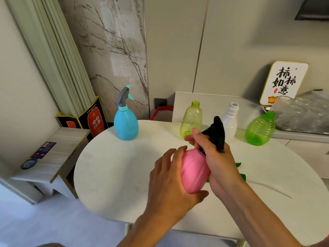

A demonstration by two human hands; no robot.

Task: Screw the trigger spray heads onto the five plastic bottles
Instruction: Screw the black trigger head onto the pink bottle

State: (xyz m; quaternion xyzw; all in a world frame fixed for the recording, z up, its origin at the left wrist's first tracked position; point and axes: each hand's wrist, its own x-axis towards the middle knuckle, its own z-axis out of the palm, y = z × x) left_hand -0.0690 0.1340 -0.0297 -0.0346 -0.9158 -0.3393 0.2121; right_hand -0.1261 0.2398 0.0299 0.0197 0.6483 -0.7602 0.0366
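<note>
My left hand (169, 179) cups a pink bottle (193, 172) from below and holds it above the white round table (115, 166). My right hand (213, 157) grips a black trigger spray head (218, 132) at the pink bottle's neck. A blue bottle (126, 126) with a grey and teal spray head stands at the table's far left. Three bottles with open necks stand at the far side: a yellow-green one (191, 120), a white one (230, 122) and a green ribbed one (260, 131). Green pieces (239, 171) show on the table behind my right wrist, mostly hidden.
A tray of clear glass jars (300, 113) and a framed sign (283, 82) sit on the counter at the back right. A low wooden side table (48, 155) and a dark box with long pale slats (94, 120) stand to the left.
</note>
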